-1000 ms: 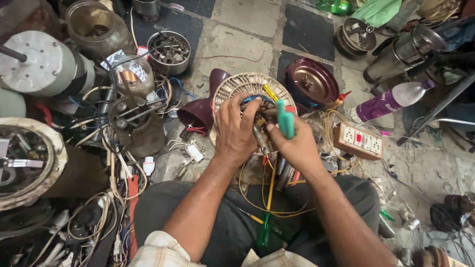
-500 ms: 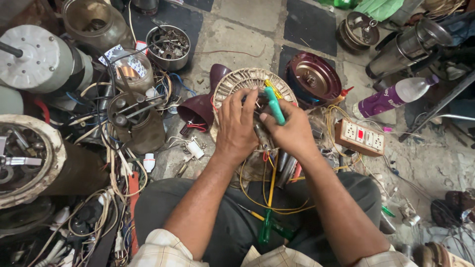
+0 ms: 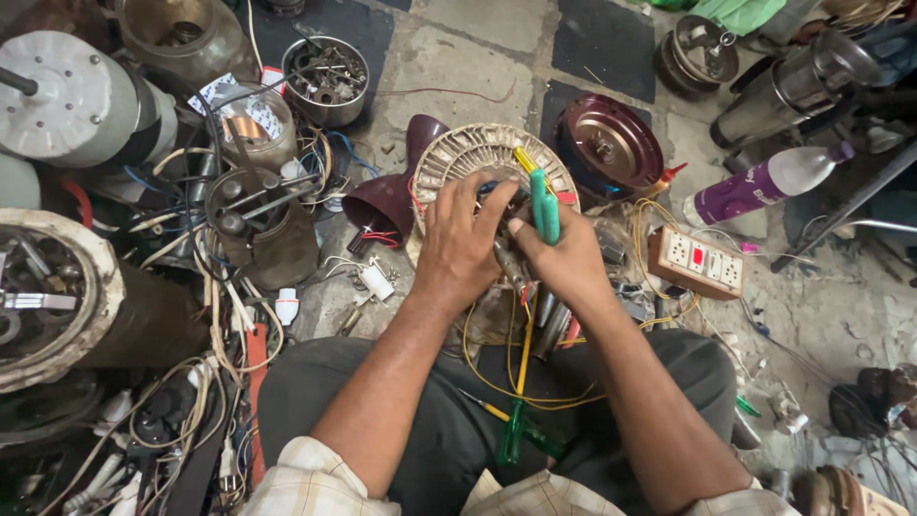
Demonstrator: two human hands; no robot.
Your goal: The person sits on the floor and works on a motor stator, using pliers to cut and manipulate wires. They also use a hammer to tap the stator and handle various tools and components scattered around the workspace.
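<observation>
Head view: the stator [image 3: 468, 158], a round wound core, is sitting on the floor just ahead of the person's knees. The left hand [image 3: 458, 248] is pressing down on its centre, fingers curled onto the windings, holding no separate item. The right hand [image 3: 564, 258] is gripping green-handled pliers [image 3: 544, 205], closed around the handles, the tool's nose hidden between both hands. Yellow wires [image 3: 521, 363] are trailing toward the lap. A maroon cover [image 3: 611, 143] is lying just right of the stator; a socket board [image 3: 695, 263] is sitting nearby. A bottle [image 3: 764, 182] is lying further right.
</observation>
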